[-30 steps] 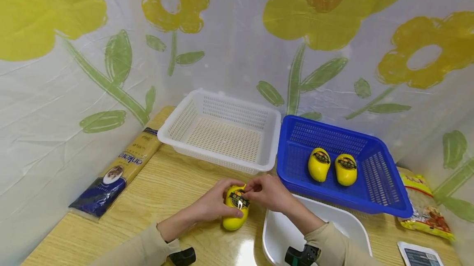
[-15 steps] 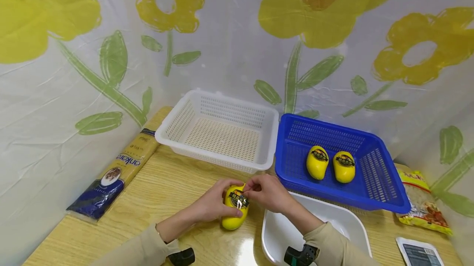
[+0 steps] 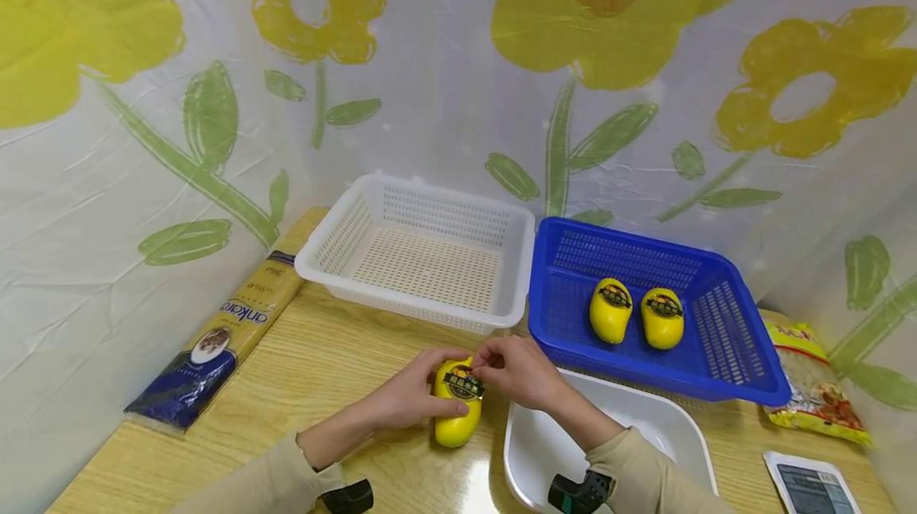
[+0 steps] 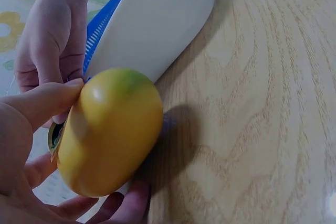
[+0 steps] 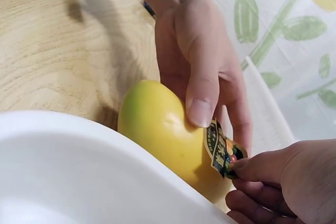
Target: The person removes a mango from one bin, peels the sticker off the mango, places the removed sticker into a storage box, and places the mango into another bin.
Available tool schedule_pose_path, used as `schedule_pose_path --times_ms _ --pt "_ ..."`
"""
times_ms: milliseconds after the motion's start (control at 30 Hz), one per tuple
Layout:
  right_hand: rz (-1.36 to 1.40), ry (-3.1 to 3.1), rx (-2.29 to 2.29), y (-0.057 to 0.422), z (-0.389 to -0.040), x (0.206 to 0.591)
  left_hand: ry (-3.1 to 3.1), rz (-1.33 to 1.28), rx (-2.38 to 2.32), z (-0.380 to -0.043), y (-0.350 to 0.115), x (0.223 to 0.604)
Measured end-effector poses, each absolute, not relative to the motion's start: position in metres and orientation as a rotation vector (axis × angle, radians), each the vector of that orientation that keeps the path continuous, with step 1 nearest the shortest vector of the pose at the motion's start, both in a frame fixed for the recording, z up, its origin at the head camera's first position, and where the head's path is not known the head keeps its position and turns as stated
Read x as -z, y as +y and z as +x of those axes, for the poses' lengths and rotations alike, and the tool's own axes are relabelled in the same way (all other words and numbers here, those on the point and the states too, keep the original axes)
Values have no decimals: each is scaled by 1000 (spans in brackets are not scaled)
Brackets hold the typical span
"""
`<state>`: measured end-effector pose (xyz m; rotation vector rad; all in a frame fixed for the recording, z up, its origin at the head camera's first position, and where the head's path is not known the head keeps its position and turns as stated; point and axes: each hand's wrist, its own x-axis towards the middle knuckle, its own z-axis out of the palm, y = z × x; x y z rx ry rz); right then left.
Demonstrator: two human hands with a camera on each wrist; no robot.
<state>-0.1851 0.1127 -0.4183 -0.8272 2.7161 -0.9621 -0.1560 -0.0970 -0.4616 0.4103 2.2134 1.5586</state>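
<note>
On the wooden table at the front centre, my left hand grips a yellow mango, thumb on the near side and fingers around the far end. A black sticker with gold lettering and small fruit pictures sits on the mango's face. My right hand pinches that sticker's edge between thumb and finger; the right wrist view shows the sticker standing partly off the skin. Seen from the left wrist, the mango shows a green patch at one end and mostly hides the sticker.
A white basket stands behind the hands. To its right, a blue basket holds two stickered mangoes. A white tub lies under my right forearm. Pasta lies left; a yellow-edged food bag and flat pack lie right.
Both hands stay at the mango with the same holds. The mango has turned slightly, and the bright glare on its sticker has faded. The head view has shifted a little.
</note>
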Motion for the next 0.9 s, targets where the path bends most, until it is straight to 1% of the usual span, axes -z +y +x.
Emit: schedule_pose_path --times_ms 300,633,900 --pt "-851 2685 1010 114 -184 417 2235 431 -1550 -155 -96 459" --pt "-986 2623 1089 118 -182 413 2218 423 -1526 -160 -95 458" --pt "-919 2634 1067 120 -182 413 2234 453 -1526 -159 -93 458"
